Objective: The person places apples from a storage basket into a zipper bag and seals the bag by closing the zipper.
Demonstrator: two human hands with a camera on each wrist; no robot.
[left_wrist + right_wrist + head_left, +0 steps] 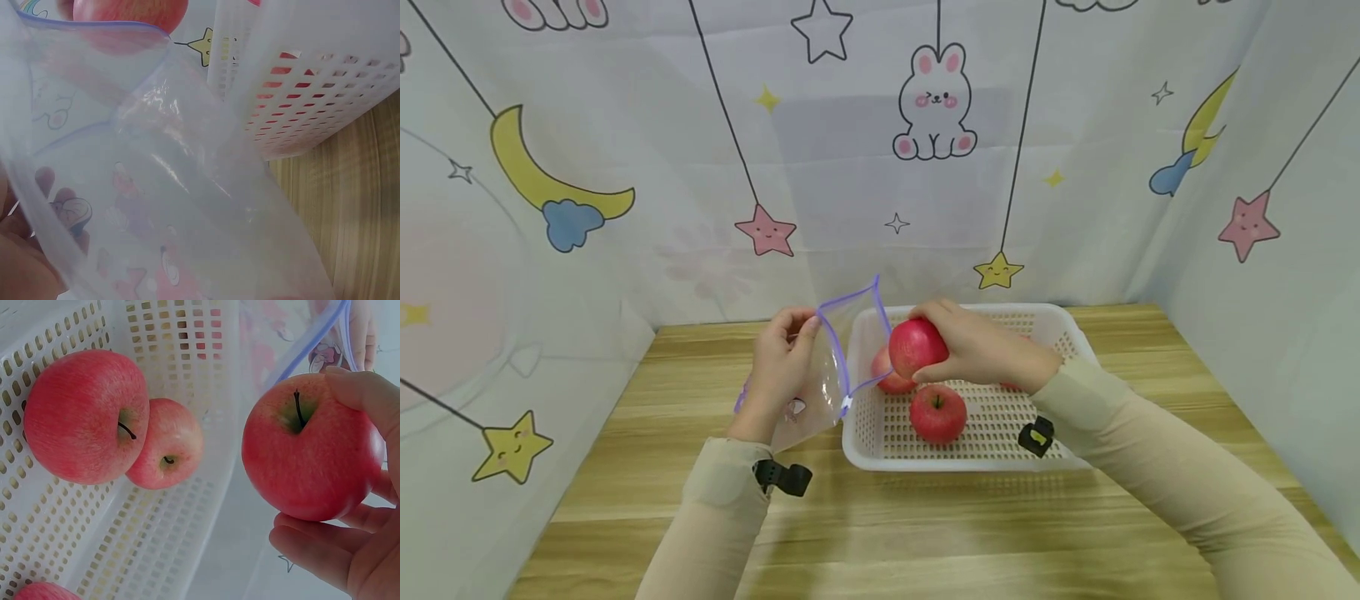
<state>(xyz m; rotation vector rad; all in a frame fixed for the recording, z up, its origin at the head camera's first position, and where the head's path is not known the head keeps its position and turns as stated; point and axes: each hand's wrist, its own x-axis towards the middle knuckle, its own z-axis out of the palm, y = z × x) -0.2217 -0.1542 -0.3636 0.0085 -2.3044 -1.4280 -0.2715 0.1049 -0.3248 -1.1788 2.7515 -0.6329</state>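
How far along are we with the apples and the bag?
Done: the left hand holds the plastic bag open; nothing plainly shows bagged. In hand: the right hand grips an apple at the bag's mouth, not yet inside. Left: probably bagging that one, then perhaps the other apples, at least three, in the basket.

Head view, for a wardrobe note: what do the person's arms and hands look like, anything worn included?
The left sleeve and right sleeve are long, plain and pale beige. A black strapped fitting sits at the left wrist; a black block with a yellow-green mark at the right. Left hand and right hand are gloveless.
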